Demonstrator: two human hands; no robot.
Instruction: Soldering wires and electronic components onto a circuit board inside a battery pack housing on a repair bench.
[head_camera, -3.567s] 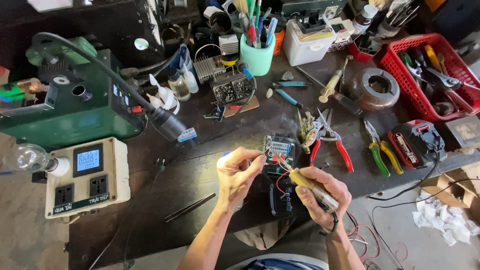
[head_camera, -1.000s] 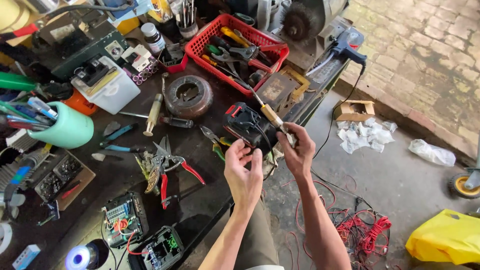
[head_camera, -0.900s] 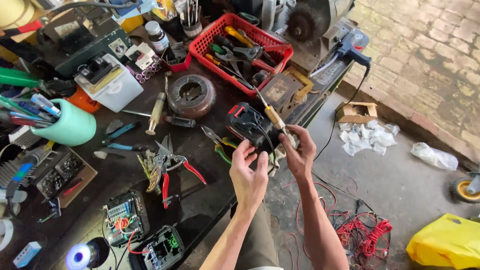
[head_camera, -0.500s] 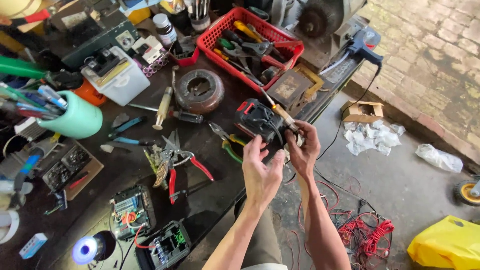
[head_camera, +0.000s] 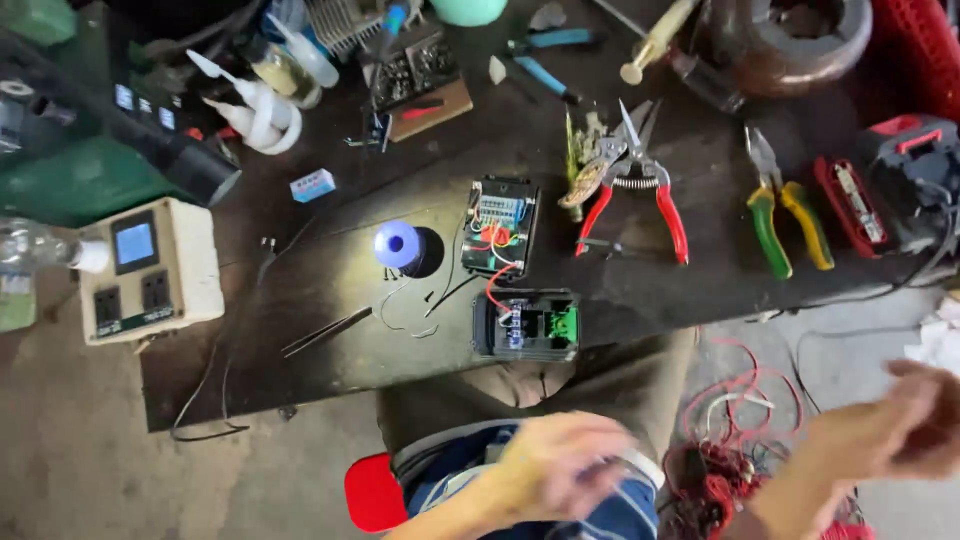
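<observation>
Both blurred hands (head_camera: 570, 470) withdrew below the boxy black module (head_camera: 527, 325).

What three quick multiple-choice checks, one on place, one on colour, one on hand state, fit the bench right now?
1. Where does the black case with the green block lie?
A. at the bench's near edge
B. in a basket
C. on the beige box

2. What colour are the snips' handles?
A. blue
B. red
C. white

3. What does the left hand hold?
A. pliers
B. tweezers
C. nothing that shows

A: it sits by the edge, below the open circuit board.
B: both handles are red.
C: the blurred hand hangs off the bench over the lap, as does the right hand.
</observation>
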